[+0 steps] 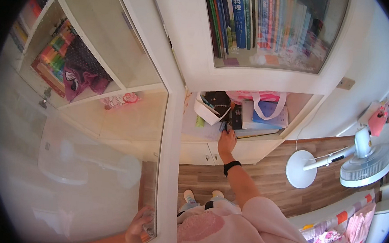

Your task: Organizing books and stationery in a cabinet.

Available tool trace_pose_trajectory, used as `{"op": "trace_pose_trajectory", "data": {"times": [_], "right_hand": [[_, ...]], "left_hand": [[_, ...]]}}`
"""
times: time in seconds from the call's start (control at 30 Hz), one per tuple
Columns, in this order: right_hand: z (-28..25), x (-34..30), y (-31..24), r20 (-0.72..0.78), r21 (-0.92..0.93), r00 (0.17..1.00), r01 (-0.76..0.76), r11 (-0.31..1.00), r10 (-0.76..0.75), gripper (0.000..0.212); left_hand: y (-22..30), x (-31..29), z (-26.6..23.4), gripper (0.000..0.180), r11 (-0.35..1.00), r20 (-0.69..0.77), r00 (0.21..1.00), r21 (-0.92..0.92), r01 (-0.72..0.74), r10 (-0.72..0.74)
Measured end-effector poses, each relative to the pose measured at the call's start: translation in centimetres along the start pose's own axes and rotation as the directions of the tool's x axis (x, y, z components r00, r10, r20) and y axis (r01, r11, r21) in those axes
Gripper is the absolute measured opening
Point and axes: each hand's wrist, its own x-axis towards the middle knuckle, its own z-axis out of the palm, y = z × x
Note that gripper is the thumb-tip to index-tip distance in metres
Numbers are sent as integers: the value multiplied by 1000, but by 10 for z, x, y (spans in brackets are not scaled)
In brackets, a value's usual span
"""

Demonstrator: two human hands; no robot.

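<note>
1. My right hand [227, 142] meets the shelf's [194, 131] front edge beside stacked books [261, 132]; whether it grips, I can't tell.
2. Well apart, my left hand [136, 225], seen through the glass door [171, 165], clasps a crumpled grey cloth [149, 223].
3. I'd move gently, never tipping the white box [208, 115].

right hand [227, 142]: shelf [196, 131] front, by flat books [260, 132] | left hand [138, 223]: behind glass door [170, 165], gripping grey cloth [150, 224] | white fan [335, 158]: floor [268, 174]
</note>
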Motion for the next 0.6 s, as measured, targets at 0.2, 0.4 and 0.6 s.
{"op": "trace_pose_trajectory", "data": {"times": [0.2,0.4,0.6], "right_hand": [[-8,-3,-8,-143,326,986,-29,945,79,13],[-11,3,-14,-204,475,968,-33,880,146,16],[-8,2,-1,-171,494,978,-18,869,118,17]], "left_hand": [[-17,8,-10,48,996,-11,999,-83,30,-31],[-52,31,-34,59,996,-19,1000,-88,22,-24],[-37,33,-16,55,994,-9,1000,-106,15,-16]]}}
